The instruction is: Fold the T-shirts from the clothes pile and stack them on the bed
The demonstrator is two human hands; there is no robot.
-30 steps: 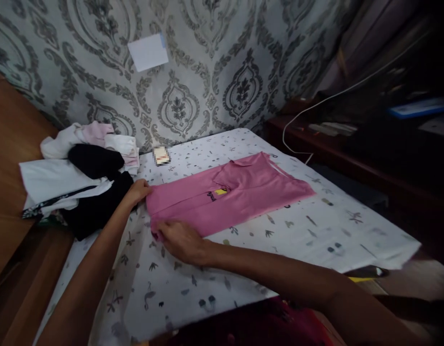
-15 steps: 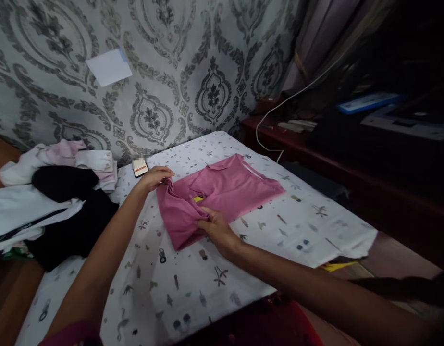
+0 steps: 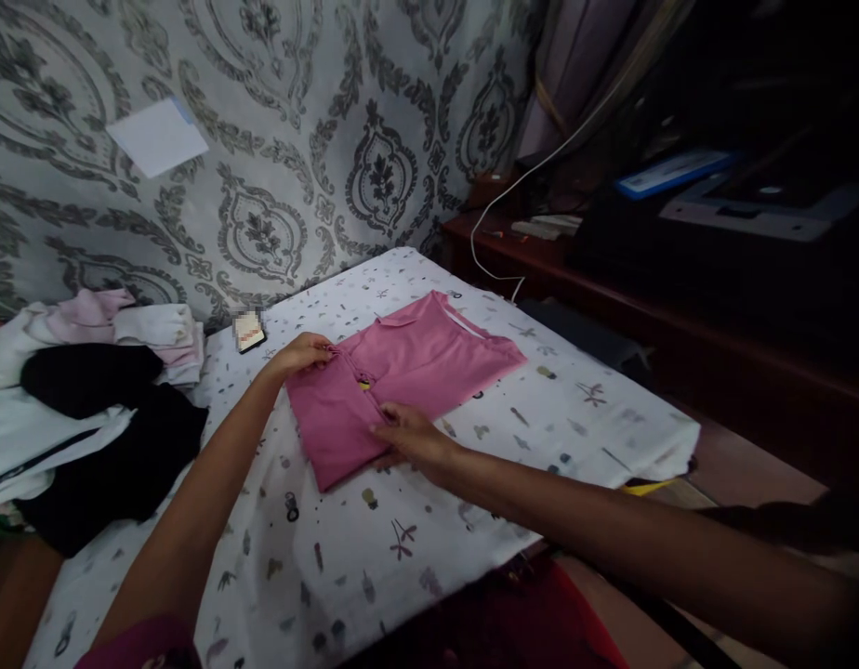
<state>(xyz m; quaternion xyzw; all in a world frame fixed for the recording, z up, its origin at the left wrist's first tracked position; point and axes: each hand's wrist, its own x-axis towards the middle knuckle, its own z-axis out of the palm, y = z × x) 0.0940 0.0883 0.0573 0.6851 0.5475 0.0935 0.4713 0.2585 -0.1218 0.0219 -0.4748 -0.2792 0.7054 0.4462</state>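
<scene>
A pink shirt [image 3: 436, 358] lies partly folded on the white printed cloth [image 3: 332, 548], its neckline toward the far right. The near left part is turned over on itself, and a small yellow patch shows at the edge of the fold. My left hand [image 3: 301, 355] pinches the far end of that folded edge. At the near end my right hand [image 3: 416, 439] grips the edge between thumb and fingers, some fingertips tucked beneath the fabric.
Piled clothes, among them a black garment [image 3: 115, 446] and white ones, lie at the left. A phone [image 3: 250, 332] rests near the patterned wall. Dark red furniture [image 3: 575, 297] with a white cable [image 3: 495, 200] stands along the right.
The folded part of the shirt has been drawn flatter and straighter, and less of the yellow patch shows. Both hands still hold the edge. The whole view has shifted slightly.
</scene>
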